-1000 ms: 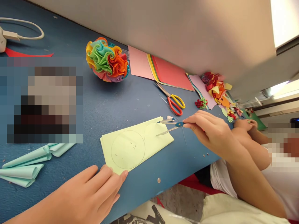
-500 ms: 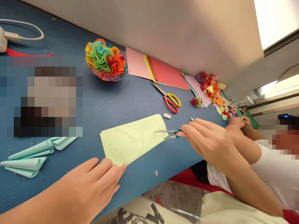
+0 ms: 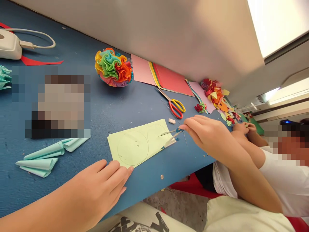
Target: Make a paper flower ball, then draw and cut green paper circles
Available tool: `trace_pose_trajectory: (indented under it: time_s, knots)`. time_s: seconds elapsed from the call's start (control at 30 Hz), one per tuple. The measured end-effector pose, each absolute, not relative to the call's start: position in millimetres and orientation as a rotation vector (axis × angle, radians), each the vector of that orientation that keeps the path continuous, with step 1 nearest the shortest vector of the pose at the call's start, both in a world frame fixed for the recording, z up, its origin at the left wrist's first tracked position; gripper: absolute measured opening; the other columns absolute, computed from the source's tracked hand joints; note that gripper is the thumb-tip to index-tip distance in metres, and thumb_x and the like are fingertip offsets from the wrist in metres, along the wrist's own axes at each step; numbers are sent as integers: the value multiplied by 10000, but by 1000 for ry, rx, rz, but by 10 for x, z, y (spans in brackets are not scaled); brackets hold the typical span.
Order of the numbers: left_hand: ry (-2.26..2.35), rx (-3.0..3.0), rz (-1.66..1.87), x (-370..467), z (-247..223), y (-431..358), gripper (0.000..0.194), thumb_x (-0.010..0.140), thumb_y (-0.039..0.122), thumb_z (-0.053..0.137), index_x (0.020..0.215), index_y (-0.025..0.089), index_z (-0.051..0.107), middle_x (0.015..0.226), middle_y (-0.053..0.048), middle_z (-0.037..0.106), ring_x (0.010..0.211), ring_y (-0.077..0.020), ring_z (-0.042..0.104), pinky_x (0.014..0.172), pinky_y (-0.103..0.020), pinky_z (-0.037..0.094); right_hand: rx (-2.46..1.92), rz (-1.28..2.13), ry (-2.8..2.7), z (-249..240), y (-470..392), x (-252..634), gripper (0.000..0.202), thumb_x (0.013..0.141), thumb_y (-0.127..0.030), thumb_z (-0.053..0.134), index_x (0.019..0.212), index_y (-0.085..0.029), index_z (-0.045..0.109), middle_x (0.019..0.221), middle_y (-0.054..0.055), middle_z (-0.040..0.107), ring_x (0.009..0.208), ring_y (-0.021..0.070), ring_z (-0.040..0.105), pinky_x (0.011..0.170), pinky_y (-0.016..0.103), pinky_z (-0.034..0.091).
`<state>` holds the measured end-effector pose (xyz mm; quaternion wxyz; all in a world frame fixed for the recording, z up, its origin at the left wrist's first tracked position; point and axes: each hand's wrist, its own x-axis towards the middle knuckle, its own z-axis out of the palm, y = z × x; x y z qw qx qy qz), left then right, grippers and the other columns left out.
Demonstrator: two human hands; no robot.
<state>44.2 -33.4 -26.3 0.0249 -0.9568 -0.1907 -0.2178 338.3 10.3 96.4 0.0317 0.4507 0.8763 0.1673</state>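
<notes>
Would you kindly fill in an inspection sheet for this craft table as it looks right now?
Surface: blue table, small specks scattered.
Job's things: pale green paper sheet with pencilled circles; blue metal drawing compass, legs apart on the sheet.
Clutter: rainbow folded-paper ball, coloured paper stack, red-and-yellow scissors, white eraser, mint folded fans, paper scraps.
Hands: left hand presses the sheet's corner; right hand pinches the compass top.
Cables: white cable into a white device.
Surroundings: beige wall; another person at right.
</notes>
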Motion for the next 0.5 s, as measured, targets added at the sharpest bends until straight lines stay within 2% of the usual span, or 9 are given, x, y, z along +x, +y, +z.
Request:
trace_pose_trajectory:
  time_s: [0.13, 0.27, 0.5]
  knots:
    - [-596, -2958, -676, 445, -260, -334, 273, 944, 200, 427, 1064, 170, 671, 891, -36, 635, 761, -187, 457, 676, -365, 299, 1496, 384, 2598, 986, 227, 3415, 322, 975, -314, 406, 676, -198, 437, 585, -19, 467, 540, 119, 446, 528, 247, 302]
    - [-591, -2960, -652, 434, -285, -343, 269, 930, 201, 450, 1105, 171, 652, 862, -40, 631, 761, -195, 463, 662, -360, 297, 1590, 522, 2543, 955, 141, 3299, 390, 977, -330, 386, 613, -194, 411, 518, -26, 428, 464, 107, 373, 482, 250, 236]
    - [-624, -2995, -636, 429, -265, -357, 307, 951, 190, 389, 1051, 198, 679, 1015, -32, 643, 805, -205, 473, 689, -377, 313, 1449, 689, 2577, 927, -53, 3084, 411, 980, -310, 395, 587, -189, 415, 506, -26, 407, 478, 108, 356, 476, 264, 212]
